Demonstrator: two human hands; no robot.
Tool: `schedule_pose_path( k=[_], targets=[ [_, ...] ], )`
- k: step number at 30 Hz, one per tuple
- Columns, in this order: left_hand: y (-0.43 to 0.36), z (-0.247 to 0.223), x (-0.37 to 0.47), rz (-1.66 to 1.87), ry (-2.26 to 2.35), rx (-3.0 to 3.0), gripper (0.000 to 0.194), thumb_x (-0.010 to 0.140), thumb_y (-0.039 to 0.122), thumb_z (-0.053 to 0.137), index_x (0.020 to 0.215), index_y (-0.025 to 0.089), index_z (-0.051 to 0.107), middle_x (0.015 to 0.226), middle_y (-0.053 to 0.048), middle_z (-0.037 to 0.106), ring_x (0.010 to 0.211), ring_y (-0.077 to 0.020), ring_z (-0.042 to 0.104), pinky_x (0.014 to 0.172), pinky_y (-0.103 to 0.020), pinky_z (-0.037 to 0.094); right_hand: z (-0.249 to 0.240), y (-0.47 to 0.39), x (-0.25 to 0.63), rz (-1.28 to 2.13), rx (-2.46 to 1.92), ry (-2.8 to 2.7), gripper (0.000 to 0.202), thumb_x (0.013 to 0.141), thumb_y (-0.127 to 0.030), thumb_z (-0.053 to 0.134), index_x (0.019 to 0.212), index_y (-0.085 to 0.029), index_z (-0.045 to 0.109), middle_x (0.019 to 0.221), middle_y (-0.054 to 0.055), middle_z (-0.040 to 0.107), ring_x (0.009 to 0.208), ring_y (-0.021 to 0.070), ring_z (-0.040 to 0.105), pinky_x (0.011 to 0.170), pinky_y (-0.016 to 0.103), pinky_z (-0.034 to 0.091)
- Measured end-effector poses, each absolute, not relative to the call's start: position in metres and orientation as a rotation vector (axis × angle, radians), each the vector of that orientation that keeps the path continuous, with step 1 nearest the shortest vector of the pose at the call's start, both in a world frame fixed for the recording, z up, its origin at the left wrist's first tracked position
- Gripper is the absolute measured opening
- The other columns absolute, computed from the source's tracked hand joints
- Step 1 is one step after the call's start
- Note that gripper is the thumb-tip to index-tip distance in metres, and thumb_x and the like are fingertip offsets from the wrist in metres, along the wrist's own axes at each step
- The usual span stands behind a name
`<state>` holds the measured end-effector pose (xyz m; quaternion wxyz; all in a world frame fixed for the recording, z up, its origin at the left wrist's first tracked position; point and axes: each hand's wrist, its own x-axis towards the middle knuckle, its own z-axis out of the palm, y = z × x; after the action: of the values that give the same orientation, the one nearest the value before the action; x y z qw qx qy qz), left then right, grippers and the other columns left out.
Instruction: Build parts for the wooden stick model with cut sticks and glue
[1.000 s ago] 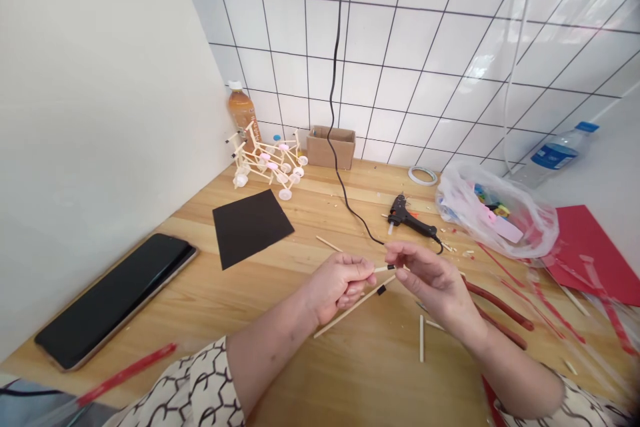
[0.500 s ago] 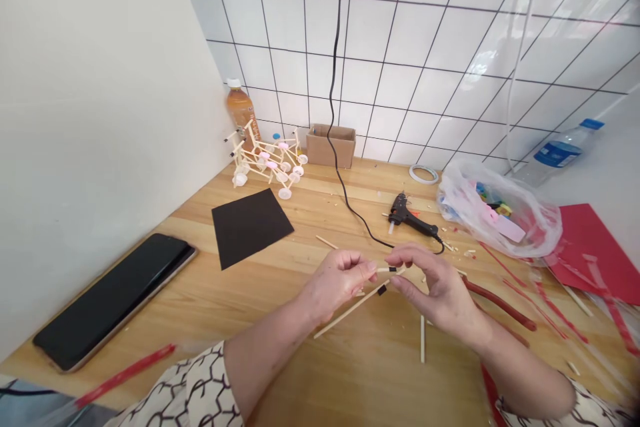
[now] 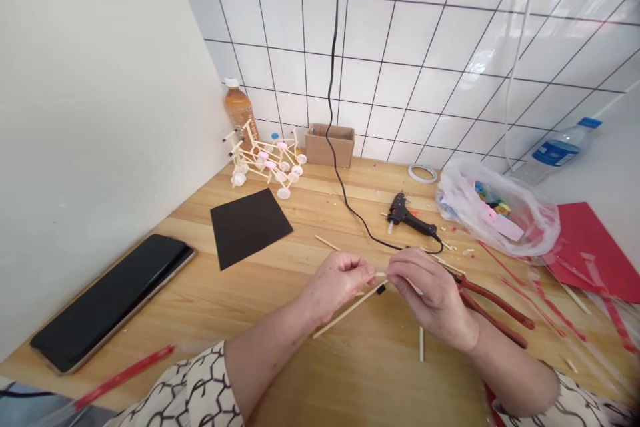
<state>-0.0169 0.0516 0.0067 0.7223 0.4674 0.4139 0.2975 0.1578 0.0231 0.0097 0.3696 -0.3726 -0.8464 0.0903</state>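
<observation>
My left hand is closed in a pinch on a thin wooden stick. Only a short pale length of it shows between my two hands. At its other end, the fingertips of my right hand are pressed together, hiding the dark wrapped tip. Just below my fingers, a longer wooden stick with a small black piece near its upper end slants across the table. Another stick lies below my right hand. Pliers with red-brown handles rest beside my right wrist, their head partly hidden.
Behind my hands lies a black glue gun with its cord. Wheeled stick models, a cardboard box and a bottle stand at the back. Black card and a phone lie left; a plastic bag sits right.
My right hand's fingers have come together over the dark tip of the stick, which showed between finger and thumb before. My left hand keeps its pinch almost in place.
</observation>
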Motion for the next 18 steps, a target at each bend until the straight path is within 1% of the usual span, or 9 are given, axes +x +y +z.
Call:
schedule_pose_path(
  k=[2, 5, 7, 10, 14, 18],
  targets=[
    [0.053, 0.0076, -0.0173, 0.663, 0.931, 1.01, 0.027, 0.068, 0.036, 0.061, 0.054, 0.013, 0.055, 0.035, 0.008, 0.034, 0.035, -0.0023, 0.023, 0.04, -0.021, 0.014, 0.0101, 0.0241, 0.1587, 0.349, -1.017, -2.135, 0.016, 0.083, -0.011, 0.051, 0.094, -0.02, 0.059, 0.086, 0.006, 0.063, 0.081, 0.0178, 0.057, 0.073, 0.032, 0.045],
    [0.0558, 0.0072, -0.0189, 0.648, 0.947, 0.99, 0.027, 0.069, 0.035, 0.06, 0.053, 0.014, 0.055, 0.032, 0.008, 0.033, 0.032, -0.002, 0.021, 0.039, -0.021, 0.013, 0.0132, 0.0262, 0.16, 0.667, -1.206, -1.914, 0.017, 0.083, -0.025, 0.054, 0.098, -0.022, 0.062, 0.094, 0.005, 0.066, 0.088, 0.0188, 0.059, 0.08, 0.032, 0.045],
    [0.0573, 0.0053, -0.0204, 0.621, 0.941, 1.001, 0.027, 0.069, 0.035, 0.06, 0.053, 0.014, 0.055, 0.032, 0.008, 0.033, 0.031, -0.002, 0.021, 0.038, -0.022, 0.012, 0.0155, 0.0282, 0.1597, 0.89, -1.331, -1.694, 0.019, 0.083, -0.034, 0.054, 0.092, -0.021, 0.065, 0.09, 0.004, 0.068, 0.085, 0.0184, 0.06, 0.078, 0.031, 0.044],
    [0.0583, 0.0026, -0.0223, 0.576, 0.905, 1.037, 0.028, 0.069, 0.035, 0.06, 0.051, 0.014, 0.056, 0.031, 0.008, 0.033, 0.03, -0.0022, 0.02, 0.037, -0.022, 0.01, 0.017, 0.0309, 0.1572, 1.16, -1.404, -1.474, 0.026, 0.08, -0.042, 0.056, 0.076, -0.018, 0.067, 0.075, 0.003, 0.066, 0.073, 0.0159, 0.058, 0.072, 0.028, 0.043],
    [0.0579, 0.0045, -0.0232, 0.521, 0.899, 1.083, 0.027, 0.067, 0.032, 0.06, 0.047, 0.014, 0.055, 0.03, 0.007, 0.034, 0.03, -0.0026, 0.022, 0.036, -0.021, 0.01, 0.0152, 0.031, 0.1546, 1.457, -1.361, -1.456, 0.032, 0.076, -0.045, 0.059, 0.068, -0.015, 0.065, 0.064, 0.0, 0.059, 0.063, 0.0121, 0.05, 0.065, 0.025, 0.038],
    [0.0573, 0.0081, -0.0235, 0.452, 0.906, 1.138, 0.023, 0.065, 0.025, 0.058, 0.045, 0.015, 0.052, 0.03, 0.007, 0.033, 0.03, -0.0031, 0.023, 0.036, -0.021, 0.011, 0.0109, 0.0291, 0.155, 1.641, -1.313, -1.521, 0.031, 0.076, -0.044, 0.061, 0.07, -0.014, 0.065, 0.063, -0.002, 0.055, 0.061, 0.0101, 0.045, 0.061, 0.024, 0.033]
  ],
)
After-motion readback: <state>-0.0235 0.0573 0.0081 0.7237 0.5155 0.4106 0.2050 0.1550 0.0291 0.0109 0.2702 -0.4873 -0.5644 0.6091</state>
